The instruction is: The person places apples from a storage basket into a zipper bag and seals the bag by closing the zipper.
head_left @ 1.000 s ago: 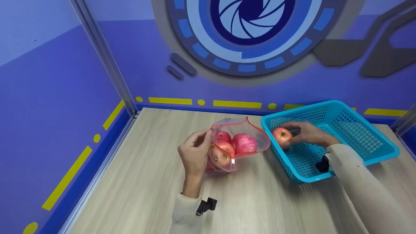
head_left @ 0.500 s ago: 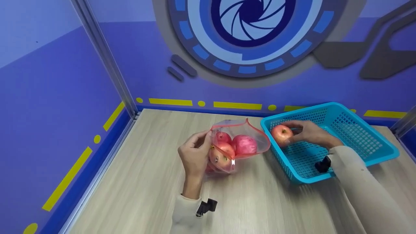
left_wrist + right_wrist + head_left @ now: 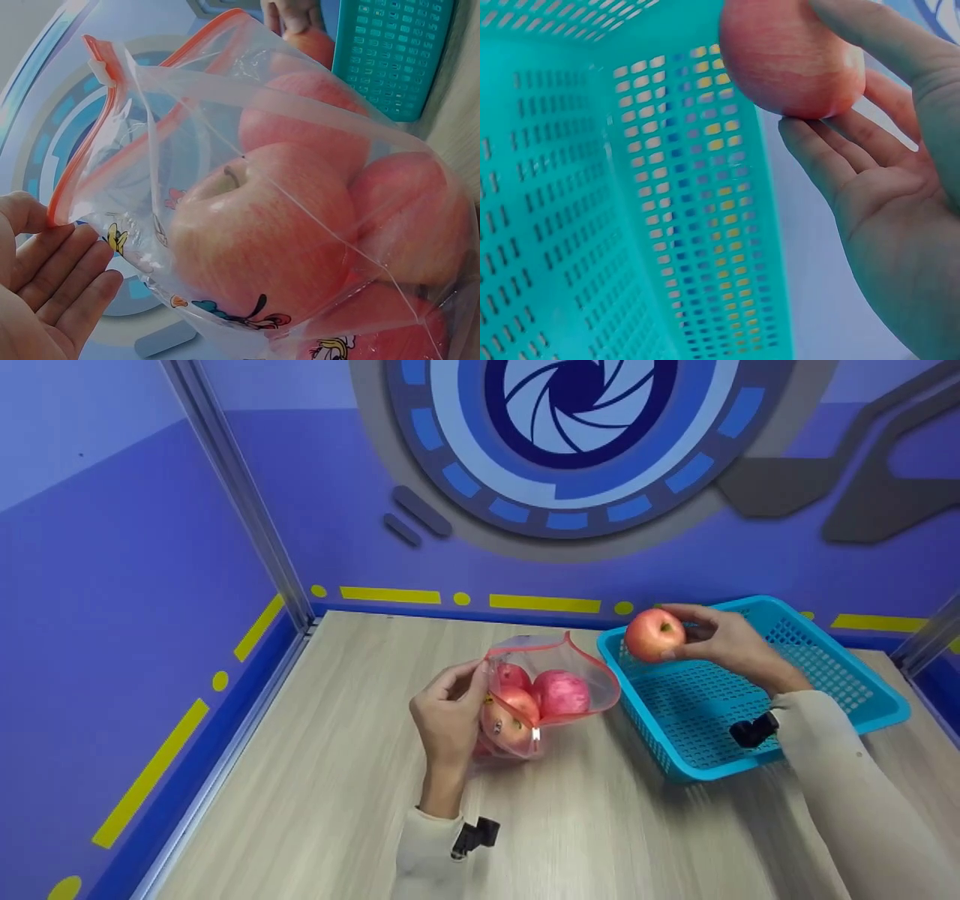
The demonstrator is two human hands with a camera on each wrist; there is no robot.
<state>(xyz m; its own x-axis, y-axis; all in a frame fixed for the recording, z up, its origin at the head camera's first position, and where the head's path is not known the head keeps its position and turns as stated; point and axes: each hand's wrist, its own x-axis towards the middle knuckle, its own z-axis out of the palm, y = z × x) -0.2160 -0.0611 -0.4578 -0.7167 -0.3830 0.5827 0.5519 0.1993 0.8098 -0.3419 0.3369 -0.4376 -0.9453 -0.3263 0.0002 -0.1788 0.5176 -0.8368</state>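
My left hand (image 3: 450, 712) pinches the red-edged rim of a clear zip bag (image 3: 600, 690) between thumb and fingers. Several red apples (image 3: 262, 225) lie inside the bag, whose mouth gapes open; a white slider (image 3: 100, 73) sits on its red zip in the left wrist view. My right hand (image 3: 731, 649) grips a single red apple (image 3: 655, 635) by its side, above the left rim of a turquoise plastic basket (image 3: 675, 765). In the right wrist view the thumb and fingers clasp that apple, and part of it is cut off by the frame's top edge.
The bag and basket stand close together on a light wooden table (image 3: 330, 780). A blue-purple patterned wall (image 3: 420, 562) rises right behind them, and another wall (image 3: 135, 622) bounds the left side. A metal post (image 3: 247, 502) marks the corner.
The right hand has lifted its apple up out of the basket, from inside near the left wall to above the rim. The left hand and the bag have stayed in place.
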